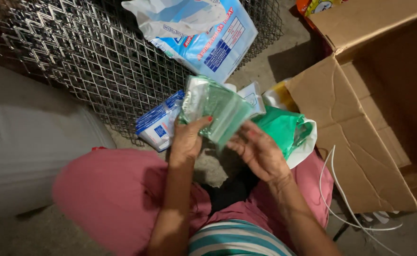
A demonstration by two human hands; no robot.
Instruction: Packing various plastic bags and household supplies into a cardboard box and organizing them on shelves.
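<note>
While gripped by both hands, green packet point(214, 110) before wire mesh point(94, 61).

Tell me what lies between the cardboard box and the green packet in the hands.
In the head view, a green plastic bag lies between the cardboard box and the green packet.

We cannot see what is inside the green packet point(215, 111), because its clear wrap is blurred. The left hand point(187, 140) covers its lower corner, and the right hand point(258, 151) hides its fingertips behind it. The cardboard box point(360, 142) runs off the right edge (its inside is too dark to see). The white bag point(203, 33) is cut off at the top.
</note>
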